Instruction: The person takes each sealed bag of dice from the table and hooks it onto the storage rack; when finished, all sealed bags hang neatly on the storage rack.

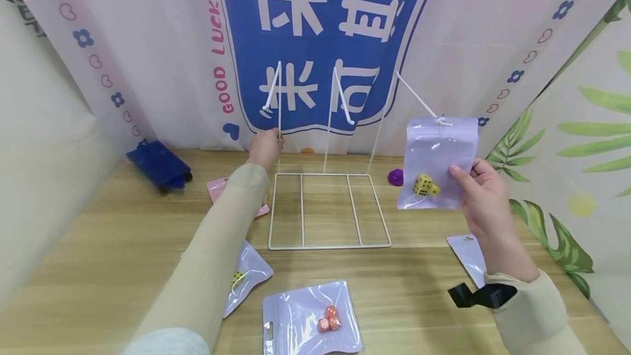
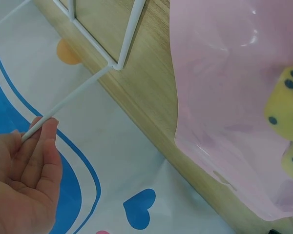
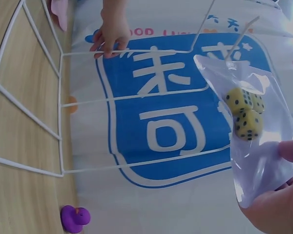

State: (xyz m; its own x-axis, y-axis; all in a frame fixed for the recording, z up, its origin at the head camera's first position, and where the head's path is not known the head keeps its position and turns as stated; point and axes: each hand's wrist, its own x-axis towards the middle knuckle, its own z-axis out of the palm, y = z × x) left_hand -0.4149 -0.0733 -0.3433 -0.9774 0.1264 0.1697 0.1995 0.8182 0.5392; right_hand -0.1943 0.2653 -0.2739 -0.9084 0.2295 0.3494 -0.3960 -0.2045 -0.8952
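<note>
A white wire rack (image 1: 330,247) with three hooks stands at the back of the table. My left hand (image 1: 265,148) grips its left upright, fingers curled round the thin wire (image 2: 66,101). At the right hook (image 1: 416,95), a lilac zip pouch (image 1: 440,144) with yellow dice (image 1: 423,185) inside has its top edge at the hook, whose tip shows in front of the pouch. My right hand (image 1: 485,196) pinches the pouch's lower right side, thumb in front. The middle hook (image 1: 343,97) and left hook (image 1: 273,87) carry nothing.
On the table lie a lilac pouch with orange dice (image 1: 305,303), another with yellow dice (image 1: 251,270), a pink pouch (image 2: 219,97) and a pale pouch (image 1: 467,253). A purple rubber duck (image 3: 73,218) sits behind; a dark blue object (image 1: 158,164) lies at left.
</note>
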